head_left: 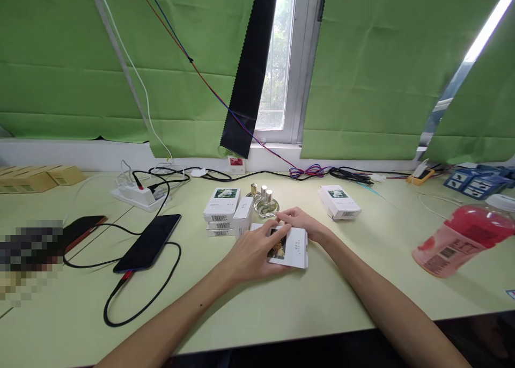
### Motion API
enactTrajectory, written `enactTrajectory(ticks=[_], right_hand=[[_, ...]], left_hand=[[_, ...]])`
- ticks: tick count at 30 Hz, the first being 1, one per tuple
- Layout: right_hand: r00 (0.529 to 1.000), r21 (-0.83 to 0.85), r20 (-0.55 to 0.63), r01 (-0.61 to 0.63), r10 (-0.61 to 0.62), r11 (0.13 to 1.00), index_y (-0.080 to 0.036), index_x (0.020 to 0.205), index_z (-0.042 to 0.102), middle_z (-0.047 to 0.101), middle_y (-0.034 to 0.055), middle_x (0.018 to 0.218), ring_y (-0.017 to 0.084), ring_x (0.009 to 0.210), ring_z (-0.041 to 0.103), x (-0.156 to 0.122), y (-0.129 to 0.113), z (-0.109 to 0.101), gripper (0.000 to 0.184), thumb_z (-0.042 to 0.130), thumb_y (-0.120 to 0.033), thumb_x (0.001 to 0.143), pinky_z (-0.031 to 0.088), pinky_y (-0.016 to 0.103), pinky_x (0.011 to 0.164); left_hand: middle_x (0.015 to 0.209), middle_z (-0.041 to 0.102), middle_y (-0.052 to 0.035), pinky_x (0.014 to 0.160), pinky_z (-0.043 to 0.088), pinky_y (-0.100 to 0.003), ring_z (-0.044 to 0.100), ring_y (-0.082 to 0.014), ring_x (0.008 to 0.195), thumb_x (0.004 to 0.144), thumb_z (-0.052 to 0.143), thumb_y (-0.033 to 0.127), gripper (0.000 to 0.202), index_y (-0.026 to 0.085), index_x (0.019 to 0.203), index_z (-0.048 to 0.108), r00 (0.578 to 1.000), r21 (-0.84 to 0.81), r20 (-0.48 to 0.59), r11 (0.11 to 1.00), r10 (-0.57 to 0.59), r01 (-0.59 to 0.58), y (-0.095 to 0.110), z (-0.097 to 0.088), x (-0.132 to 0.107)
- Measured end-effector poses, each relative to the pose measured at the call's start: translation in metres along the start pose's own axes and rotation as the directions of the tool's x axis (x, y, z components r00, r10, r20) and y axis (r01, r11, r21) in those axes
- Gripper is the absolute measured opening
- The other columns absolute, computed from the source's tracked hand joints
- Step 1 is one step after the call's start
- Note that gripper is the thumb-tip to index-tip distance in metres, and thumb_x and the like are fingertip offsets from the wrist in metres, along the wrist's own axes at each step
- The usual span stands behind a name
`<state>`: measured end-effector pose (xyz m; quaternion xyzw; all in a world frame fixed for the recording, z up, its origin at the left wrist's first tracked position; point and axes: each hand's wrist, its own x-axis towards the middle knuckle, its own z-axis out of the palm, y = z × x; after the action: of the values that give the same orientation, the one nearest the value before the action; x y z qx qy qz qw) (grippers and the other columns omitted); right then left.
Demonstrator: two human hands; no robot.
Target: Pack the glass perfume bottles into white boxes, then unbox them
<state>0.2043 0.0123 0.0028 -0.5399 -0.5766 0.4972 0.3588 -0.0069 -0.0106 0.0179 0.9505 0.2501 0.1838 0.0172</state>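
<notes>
White carton with a dark floral panel [298, 250], at the near middle of the pale tabletop [225, 314], between two bare hands. The left hand [253, 250] grasps its left part, fingers across the upper face; the right hand [302, 224] lies along its far edge, and whether that grip is closed on the carton or merely touching cannot be told. To the left, a dark phone [151, 243] lies with a black cable plugged into its near end; well to the right is a pink bottle [453, 250]. Farther back, left of centre, a stack of three white boxes [222, 203] has an upright box [243, 213] just beside it. Beyond the hands are small glass bottles [267, 206] with metallic caps; to their right, well apart, lies a single white box [340, 201]. At the far left sits a white power strip [139, 195]; green curtains [374, 78] hang behind.
</notes>
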Motion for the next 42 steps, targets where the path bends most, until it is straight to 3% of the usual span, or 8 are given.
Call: enactTrajectory(ticks=[2,5,12,18,22,27,36,42], right_hand=[[0.963,-0.170,-0.224,0.112,-0.149,0.979,-0.016,0.076,0.071,0.054,-0.0031,0.052,0.012,0.049,0.047,0.006,0.005,0.000,0.038,0.060,-0.051,0.088,0.036,0.024,0.051],[0.836,-0.362,-0.443,0.164,-0.324,0.918,-0.016,0.076,0.070,0.053,-0.0026,0.052,0.013,0.052,0.050,0.013,0.013,0.001,0.026,0.057,-0.036,0.087,0.040,0.026,0.058],[0.672,-0.549,-0.393,0.376,-0.627,0.747,-0.018,0.127,0.062,0.065,0.0077,0.098,0.018,0.076,0.062,0.020,0.025,0.005,0.038,0.057,-0.031,0.092,0.054,0.031,0.071],[0.710,-0.665,-0.167,0.431,-0.685,0.610,-0.030,0.143,0.055,0.040,0.0133,0.148,0.026,0.127,0.053,0.018,0.022,0.012,0.042,0.051,-0.034,0.101,0.049,0.047,0.107],[0.767,-0.712,-0.038,0.429,-0.640,0.556,-0.032,0.142,0.058,0.033,0.0121,0.157,0.029,0.142,0.041,0.019,0.020,0.014,0.040,0.050,-0.036,0.103,0.042,0.051,0.114],[0.823,-0.743,-0.005,0.377,-0.568,0.552,-0.032,0.149,0.052,0.035,0.0118,0.159,0.029,0.147,0.035,0.018,0.015,0.014,0.045,0.049,-0.037,0.104,0.037,0.051,0.118],[0.779,-0.745,-0.094,0.358,-0.620,0.563,-0.026,0.144,0.055,0.039,0.0160,0.152,0.029,0.147,0.035,0.022,0.021,0.015,0.042,0.048,-0.036,0.104,0.037,0.051,0.118],[0.623,-0.800,-0.183,0.356,-0.760,0.484,-0.021,0.129,0.063,0.044,0.0175,0.144,0.030,0.138,0.042,0.016,0.005,0.017,0.034,0.047,-0.035,0.103,0.039,0.049,0.114]], left_hand=[[0.133,0.060,-0.0097,0.062,0.045,-0.031,0.069,-0.0240,0.085,0.081,0.066,0.065,0.076,0.033,0.146,0.043,1.000,0.003,-0.008,1.000,-0.020,0.020,0.001,-0.001,0.000],[0.119,0.064,-0.0085,0.062,0.045,-0.032,0.067,-0.0228,0.080,0.078,0.067,0.067,0.076,0.030,0.142,0.048,0.998,-0.004,0.011,0.998,-0.064,0.064,0.004,-0.003,0.001],[0.101,0.064,-0.0063,0.063,0.044,-0.035,0.065,-0.0258,0.076,0.080,0.062,0.070,0.060,0.026,0.121,0.061,0.975,0.042,0.149,0.987,-0.163,0.158,0.009,-0.003,0.000],[0.102,0.065,-0.0069,0.061,0.043,-0.034,0.065,-0.0255,0.076,0.081,0.061,0.070,0.058,0.025,0.118,0.063,0.976,0.021,0.140,0.986,-0.166,0.165,0.007,-0.001,0.001],[0.102,0.065,-0.0066,0.060,0.041,-0.033,0.066,-0.0248,0.076,0.082,0.062,0.069,0.058,0.026,0.121,0.062,0.978,0.011,0.136,0.988,-0.157,0.156,0.007,-0.002,0.001],[0.107,0.066,-0.0073,0.061,0.041,-0.032,0.066,-0.0251,0.078,0.082,0.062,0.068,0.060,0.027,0.126,0.060,0.978,0.003,0.143,0.989,-0.148,0.149,0.008,-0.003,0.001],[0.102,0.065,-0.0060,0.061,0.041,-0.033,0.065,-0.0252,0.076,0.082,0.062,0.068,0.057,0.025,0.120,0.062,0.974,0.022,0.162,0.987,-0.159,0.158,0.008,-0.003,0.002],[0.103,0.064,-0.0070,0.060,0.042,-0.034,0.065,-0.0259,0.076,0.080,0.063,0.068,0.058,0.024,0.119,0.063,0.967,0.036,0.177,0.983,-0.184,0.180,0.007,-0.002,0.001]])
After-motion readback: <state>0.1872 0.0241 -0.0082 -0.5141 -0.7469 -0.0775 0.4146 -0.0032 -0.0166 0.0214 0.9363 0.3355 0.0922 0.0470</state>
